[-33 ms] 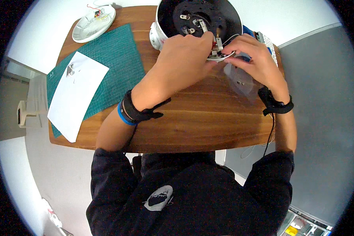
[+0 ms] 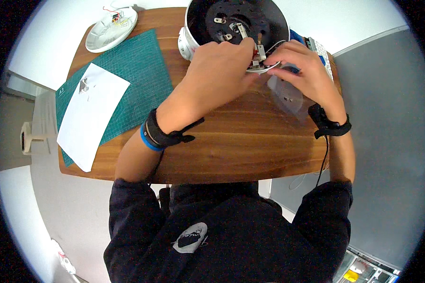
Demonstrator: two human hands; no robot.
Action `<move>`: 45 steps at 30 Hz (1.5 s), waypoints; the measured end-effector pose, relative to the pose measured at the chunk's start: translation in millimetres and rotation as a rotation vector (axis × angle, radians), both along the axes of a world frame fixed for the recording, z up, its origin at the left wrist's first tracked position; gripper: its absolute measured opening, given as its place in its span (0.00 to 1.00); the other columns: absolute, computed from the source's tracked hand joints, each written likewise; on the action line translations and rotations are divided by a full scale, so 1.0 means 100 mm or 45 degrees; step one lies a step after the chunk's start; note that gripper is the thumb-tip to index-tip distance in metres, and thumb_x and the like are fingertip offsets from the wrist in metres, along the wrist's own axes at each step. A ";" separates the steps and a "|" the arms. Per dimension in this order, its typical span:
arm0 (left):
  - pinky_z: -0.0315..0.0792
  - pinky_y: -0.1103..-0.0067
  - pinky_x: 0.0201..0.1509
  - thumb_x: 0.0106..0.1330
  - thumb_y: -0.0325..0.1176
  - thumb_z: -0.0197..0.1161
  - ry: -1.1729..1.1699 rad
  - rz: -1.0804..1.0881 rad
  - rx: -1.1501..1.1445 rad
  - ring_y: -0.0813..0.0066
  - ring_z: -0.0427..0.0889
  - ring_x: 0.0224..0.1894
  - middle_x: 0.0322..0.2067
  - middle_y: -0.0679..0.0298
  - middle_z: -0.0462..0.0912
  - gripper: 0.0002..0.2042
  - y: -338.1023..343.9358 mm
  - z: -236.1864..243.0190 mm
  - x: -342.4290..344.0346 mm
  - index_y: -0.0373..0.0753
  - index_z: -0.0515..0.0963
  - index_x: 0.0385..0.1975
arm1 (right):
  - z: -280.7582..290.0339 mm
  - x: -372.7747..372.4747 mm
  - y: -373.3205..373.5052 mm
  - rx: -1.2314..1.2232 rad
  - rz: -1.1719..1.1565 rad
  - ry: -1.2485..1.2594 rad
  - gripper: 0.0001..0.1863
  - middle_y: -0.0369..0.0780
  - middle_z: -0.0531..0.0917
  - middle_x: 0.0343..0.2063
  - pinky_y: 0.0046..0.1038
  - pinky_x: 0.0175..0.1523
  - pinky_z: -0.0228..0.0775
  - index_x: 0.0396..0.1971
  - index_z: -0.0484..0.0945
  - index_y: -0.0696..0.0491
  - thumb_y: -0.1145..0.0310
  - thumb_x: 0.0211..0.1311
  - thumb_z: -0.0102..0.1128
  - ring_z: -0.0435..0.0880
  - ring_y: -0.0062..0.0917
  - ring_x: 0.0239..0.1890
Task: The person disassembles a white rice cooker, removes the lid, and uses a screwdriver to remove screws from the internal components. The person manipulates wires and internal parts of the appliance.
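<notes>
At the far side of the table lies a round white appliance housing (image 2: 186,46), open side up, with a black inner disc (image 2: 221,10) carrying metal tabs. At its near rim my left hand (image 2: 219,68) is closed, the fingers curled over the edge. What they grip is hidden behind the hand. Beside them sits a metal bracket assembly (image 2: 261,51) with reddish parts. From the right, my right hand (image 2: 307,68) pinches a white wire (image 2: 274,66) between thumb and fingers at the rim.
Below my right hand lies a clear plastic bag (image 2: 287,96) with small metal pieces. A green cutting mat (image 2: 148,70) bears a white paper sheet (image 2: 92,118) with small parts on it. At the far left rests a white round cover (image 2: 99,41) with wires. A keyboard (image 2: 320,49) is at the right.
The view has shifted very slightly. Both hands keep their places at the housing's rim.
</notes>
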State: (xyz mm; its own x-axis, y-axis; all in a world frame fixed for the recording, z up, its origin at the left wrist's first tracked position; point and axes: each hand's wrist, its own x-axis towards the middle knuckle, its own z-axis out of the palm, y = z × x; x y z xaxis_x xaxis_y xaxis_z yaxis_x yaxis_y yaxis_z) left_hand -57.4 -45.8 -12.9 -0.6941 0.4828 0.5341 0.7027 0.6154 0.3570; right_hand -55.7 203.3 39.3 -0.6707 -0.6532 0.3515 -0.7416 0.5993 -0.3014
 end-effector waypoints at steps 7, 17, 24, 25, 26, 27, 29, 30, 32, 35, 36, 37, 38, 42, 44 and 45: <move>0.82 0.57 0.38 0.69 0.50 0.71 -0.065 0.042 0.080 0.49 0.90 0.35 0.32 0.55 0.90 0.17 0.02 0.09 0.04 0.41 0.82 0.39 | -0.06 0.06 -0.04 -0.009 -0.019 0.136 0.09 0.41 0.85 0.38 0.35 0.49 0.80 0.39 0.86 0.55 0.72 0.60 0.76 0.87 0.37 0.43; 0.84 0.58 0.41 0.67 0.44 0.72 -0.068 0.128 0.083 0.48 0.90 0.36 0.31 0.54 0.90 0.13 0.08 0.09 -0.04 0.39 0.84 0.36 | -0.06 0.12 -0.08 -0.076 -0.062 0.118 0.07 0.45 0.85 0.36 0.37 0.44 0.81 0.39 0.86 0.57 0.72 0.63 0.73 0.87 0.39 0.38; 0.84 0.58 0.42 0.66 0.43 0.72 -0.119 0.181 0.059 0.47 0.90 0.35 0.30 0.53 0.90 0.13 0.11 0.12 -0.02 0.39 0.85 0.35 | 0.02 0.10 -0.14 -0.121 -0.261 -0.192 0.08 0.46 0.90 0.32 0.33 0.44 0.83 0.40 0.88 0.58 0.71 0.65 0.71 0.91 0.35 0.36; 0.84 0.58 0.41 0.66 0.43 0.72 -0.134 0.204 0.044 0.47 0.90 0.35 0.30 0.53 0.90 0.12 0.13 0.13 0.00 0.39 0.85 0.35 | 0.06 0.07 -0.11 -0.094 -0.254 -0.234 0.08 0.46 0.90 0.32 0.32 0.45 0.83 0.40 0.88 0.58 0.70 0.64 0.71 0.92 0.34 0.37; 0.84 0.58 0.41 0.66 0.43 0.72 -0.113 0.198 0.056 0.47 0.90 0.35 0.30 0.53 0.90 0.12 0.13 0.11 -0.01 0.39 0.85 0.35 | 0.08 0.03 -0.09 -0.066 -0.247 -0.274 0.09 0.46 0.91 0.33 0.32 0.45 0.83 0.40 0.89 0.58 0.70 0.64 0.71 0.92 0.34 0.37; 0.84 0.58 0.41 0.66 0.43 0.72 -0.092 0.192 0.068 0.47 0.90 0.35 0.29 0.53 0.90 0.12 0.14 0.08 -0.02 0.39 0.85 0.36 | 0.09 -0.02 -0.07 -0.042 -0.235 -0.301 0.10 0.46 0.90 0.33 0.32 0.45 0.83 0.41 0.89 0.57 0.69 0.64 0.72 0.92 0.34 0.37; 0.84 0.58 0.41 0.66 0.42 0.71 -0.080 0.180 0.084 0.48 0.90 0.34 0.29 0.53 0.90 0.12 0.13 0.07 -0.03 0.39 0.84 0.36 | 0.09 -0.12 -0.05 0.009 -0.211 -0.354 0.11 0.46 0.90 0.33 0.34 0.45 0.82 0.41 0.89 0.57 0.67 0.63 0.72 0.91 0.36 0.37; 0.84 0.58 0.41 0.66 0.42 0.71 -0.088 0.173 0.088 0.48 0.90 0.35 0.29 0.53 0.90 0.12 0.13 0.07 -0.03 0.39 0.84 0.37 | 0.09 -0.13 -0.05 0.033 -0.207 -0.264 0.11 0.47 0.89 0.33 0.35 0.45 0.82 0.40 0.89 0.57 0.66 0.62 0.73 0.90 0.37 0.38; 0.84 0.58 0.41 0.67 0.42 0.71 -0.091 0.166 0.097 0.48 0.91 0.35 0.30 0.53 0.91 0.12 0.13 0.06 -0.04 0.39 0.84 0.37 | 0.10 -0.15 -0.08 0.081 -0.197 -0.085 0.12 0.48 0.86 0.33 0.36 0.45 0.81 0.37 0.89 0.58 0.65 0.60 0.73 0.89 0.39 0.38; 0.84 0.58 0.42 0.67 0.43 0.71 -0.097 0.179 0.098 0.48 0.91 0.36 0.31 0.53 0.91 0.13 0.16 0.06 -0.05 0.38 0.84 0.37 | 0.11 -0.08 -0.14 0.053 -0.258 -0.127 0.12 0.50 0.84 0.34 0.40 0.46 0.80 0.31 0.88 0.59 0.65 0.57 0.72 0.87 0.44 0.38; 0.84 0.58 0.42 0.67 0.43 0.71 -0.114 0.192 0.086 0.48 0.91 0.36 0.32 0.53 0.91 0.13 0.16 0.08 -0.04 0.38 0.84 0.38 | 0.10 -0.07 -0.14 0.070 -0.262 -0.080 0.10 0.47 0.83 0.34 0.37 0.45 0.79 0.31 0.86 0.60 0.67 0.58 0.72 0.86 0.40 0.37; 0.84 0.58 0.42 0.67 0.43 0.71 -0.132 0.204 0.075 0.48 0.91 0.36 0.32 0.53 0.91 0.13 0.17 0.09 -0.03 0.38 0.84 0.38 | 0.07 -0.06 -0.15 0.087 -0.269 -0.033 0.08 0.45 0.82 0.34 0.34 0.43 0.79 0.30 0.84 0.61 0.70 0.59 0.72 0.86 0.37 0.37; 0.84 0.58 0.43 0.67 0.43 0.71 -0.115 0.212 0.068 0.48 0.91 0.36 0.33 0.53 0.91 0.13 0.18 0.08 -0.02 0.38 0.84 0.38 | 0.04 -0.04 -0.15 0.103 -0.280 0.017 0.07 0.43 0.81 0.34 0.31 0.42 0.78 0.30 0.82 0.61 0.73 0.60 0.71 0.86 0.33 0.36; 0.84 0.58 0.43 0.66 0.44 0.72 -0.095 0.210 0.045 0.47 0.91 0.38 0.34 0.52 0.91 0.14 0.15 0.09 -0.03 0.39 0.84 0.39 | -0.03 -0.01 -0.20 0.023 -0.285 0.057 0.08 0.44 0.80 0.36 0.32 0.42 0.79 0.31 0.82 0.61 0.72 0.60 0.71 0.86 0.34 0.36; 0.84 0.58 0.43 0.66 0.44 0.72 -0.121 0.192 0.025 0.47 0.91 0.39 0.34 0.52 0.91 0.14 0.14 0.11 -0.03 0.39 0.84 0.41 | -0.02 0.02 -0.19 0.043 -0.290 0.116 0.08 0.45 0.80 0.37 0.32 0.42 0.80 0.32 0.82 0.61 0.71 0.61 0.70 0.87 0.35 0.35; 0.83 0.58 0.43 0.67 0.45 0.72 -0.087 0.174 0.053 0.47 0.91 0.39 0.34 0.53 0.91 0.16 0.15 0.09 -0.04 0.39 0.84 0.42 | -0.02 0.00 -0.19 0.068 -0.297 0.107 0.08 0.45 0.80 0.37 0.33 0.42 0.80 0.32 0.83 0.61 0.71 0.61 0.70 0.87 0.35 0.35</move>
